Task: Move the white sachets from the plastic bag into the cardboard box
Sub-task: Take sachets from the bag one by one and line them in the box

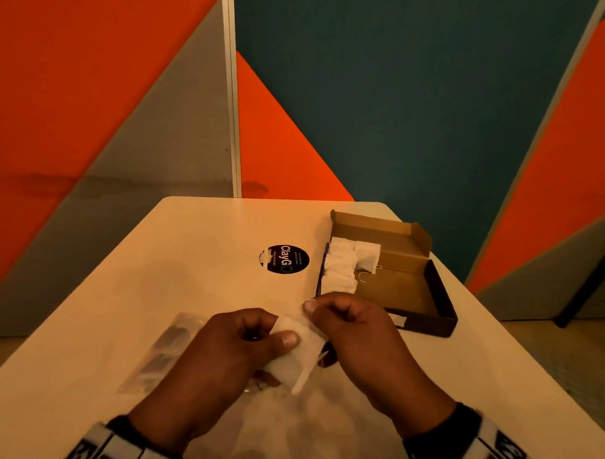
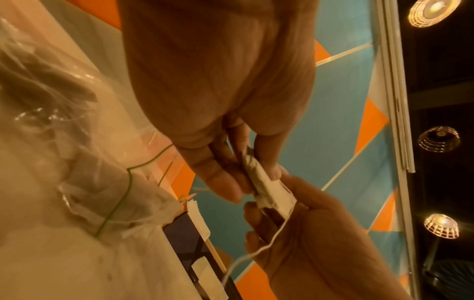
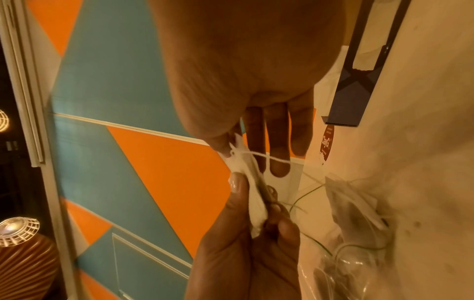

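A white sachet [image 1: 300, 349] with a thin string [image 2: 269, 239] is held above the table between both hands. My left hand [image 1: 281, 336] grips its lower part with thumb and fingers [image 3: 238, 186]. My right hand [image 1: 314, 308] pinches its upper corner [image 3: 234, 160]. The clear plastic bag [image 1: 161, 351] lies crumpled on the table to the left of and under my hands, also visible in the wrist views [image 2: 64, 121] [image 3: 359, 213]. The open cardboard box [image 1: 399, 281] sits at the right, just beyond my right hand, with several white sachets [image 1: 343, 265] stacked along its left side.
A white table [image 1: 192, 250] carries everything, with a round black sticker [image 1: 284, 259] left of the box. Orange, teal and grey wall panels [image 1: 393, 106] stand behind the table's far edge. The box has a dark outer wall [image 1: 444, 310] and a raised lid flap [image 1: 379, 223].
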`<state>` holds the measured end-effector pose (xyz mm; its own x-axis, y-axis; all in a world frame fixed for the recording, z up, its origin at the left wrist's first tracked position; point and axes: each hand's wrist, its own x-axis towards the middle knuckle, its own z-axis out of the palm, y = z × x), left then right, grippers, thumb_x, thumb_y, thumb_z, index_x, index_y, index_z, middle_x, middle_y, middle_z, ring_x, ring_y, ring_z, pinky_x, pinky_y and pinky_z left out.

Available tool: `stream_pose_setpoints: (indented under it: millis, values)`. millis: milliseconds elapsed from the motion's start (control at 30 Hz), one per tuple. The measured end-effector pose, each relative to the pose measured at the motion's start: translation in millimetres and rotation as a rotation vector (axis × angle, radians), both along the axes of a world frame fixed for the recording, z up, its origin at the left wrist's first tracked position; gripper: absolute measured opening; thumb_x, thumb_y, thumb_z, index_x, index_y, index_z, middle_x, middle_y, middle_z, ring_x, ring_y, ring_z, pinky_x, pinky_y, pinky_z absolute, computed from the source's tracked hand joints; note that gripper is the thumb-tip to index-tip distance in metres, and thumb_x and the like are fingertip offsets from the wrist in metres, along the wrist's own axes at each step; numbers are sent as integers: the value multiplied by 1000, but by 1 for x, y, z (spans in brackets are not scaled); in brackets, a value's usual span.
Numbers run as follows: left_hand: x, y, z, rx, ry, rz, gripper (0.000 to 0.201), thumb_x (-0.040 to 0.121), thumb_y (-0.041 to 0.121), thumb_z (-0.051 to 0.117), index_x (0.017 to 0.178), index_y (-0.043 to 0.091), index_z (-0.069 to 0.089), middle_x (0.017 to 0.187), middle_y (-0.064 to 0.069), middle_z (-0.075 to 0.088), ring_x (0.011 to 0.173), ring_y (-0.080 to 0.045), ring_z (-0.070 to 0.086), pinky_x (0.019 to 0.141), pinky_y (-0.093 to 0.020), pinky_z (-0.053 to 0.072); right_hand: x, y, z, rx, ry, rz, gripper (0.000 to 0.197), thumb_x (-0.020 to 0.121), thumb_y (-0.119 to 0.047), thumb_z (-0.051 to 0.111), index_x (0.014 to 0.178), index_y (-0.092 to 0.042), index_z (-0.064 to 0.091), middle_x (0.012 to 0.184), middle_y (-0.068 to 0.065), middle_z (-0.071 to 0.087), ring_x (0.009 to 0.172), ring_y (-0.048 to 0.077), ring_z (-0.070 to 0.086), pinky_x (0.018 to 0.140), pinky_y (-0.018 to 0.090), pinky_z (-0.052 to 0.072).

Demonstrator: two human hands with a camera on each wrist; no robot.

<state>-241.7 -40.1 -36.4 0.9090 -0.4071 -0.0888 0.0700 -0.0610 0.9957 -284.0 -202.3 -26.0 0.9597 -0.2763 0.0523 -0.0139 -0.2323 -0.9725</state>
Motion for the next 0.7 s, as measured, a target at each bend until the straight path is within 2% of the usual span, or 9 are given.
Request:
stream_pose_setpoints:
  millis: [67,133,200,300,367,433,500,600,700]
  values:
    - [5,5,-2,63,-54,0,5,80,15,76,80,10,78,78,-15,76,66,-27,72,62,-33,58,3,-5,1,2,-2,-36,17,95,-30,60,85,-29,75,78,-7,74,66,16,70,59,30,58]
    - [7,10,-3,99,-84,3,8,82,17,76,81,8,76,76,-15,76,65,-27,71,61,-31,57,3,-10,3,10,-2,-58,18,95,-29,60,85,-26,73,76,-7,74,62,14,69,60,32,57]
    - [9,15,-3,99,-79,5,10,81,17,77,79,7,75,76,-17,75,67,-30,72,63,-35,58,5,-13,5,21,5,-89,18,95,-27,61,83,-24,74,74,-6,74,55,13,65,58,30,56]
    - [14,19,-5,80,-33,-2,13,80,17,77,78,5,73,79,-20,75,73,-33,73,70,-43,61,5,-18,6,184,66,-104,21,92,-22,63,76,-15,75,64,2,68,51,18,51,52,30,50]
    - [11,19,-6,45,-3,-30,14,77,18,77,75,5,73,79,-22,74,69,-30,72,66,-39,61,2,-20,8,348,98,-77,25,90,-20,63,69,-10,74,58,7,58,51,19,43,51,33,43]
    - [7,19,-5,23,-6,-63,10,77,14,76,69,8,74,74,-19,74,64,-24,70,59,-29,57,0,-20,10,425,88,-46,31,88,-17,63,59,-15,72,55,6,52,50,19,38,50,33,39]
    - [5,22,-9,30,-13,-77,13,80,10,75,67,11,75,71,-16,74,62,-22,70,58,-28,55,0,-21,12,373,67,-42,36,88,-15,62,53,-20,71,54,4,52,52,20,39,53,34,40]
    - [8,27,-13,36,-24,-86,11,77,17,75,73,7,74,74,-22,74,64,-27,71,63,-38,58,7,-27,9,274,76,-132,40,90,-17,64,51,-21,70,52,4,54,55,23,42,57,36,43]
    - [9,31,-16,33,-30,-69,19,73,22,75,76,4,74,77,-22,74,66,-29,72,63,-38,59,18,-36,2,263,137,-291,31,89,-21,66,59,-15,67,55,7,55,56,24,46,62,38,47]
